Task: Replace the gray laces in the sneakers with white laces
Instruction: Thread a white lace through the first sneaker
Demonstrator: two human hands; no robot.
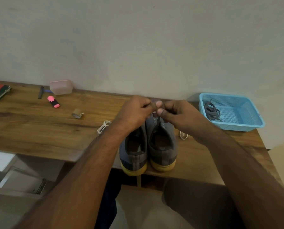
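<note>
A: We see the two sneakers (147, 146) side by side at the table's (38, 126) near edge, heels toward us.

B: Both hands meet over the eyelets; the left hand (134, 111) and the right hand (179, 116) have curled fingers, pinching something we can't make out, likely a lace end for threading.

A: White lace (103, 128) trails out on either side.

B: Gray laces (211, 111) sit in the blue basket (247, 123), probably set out of the way.
</note>
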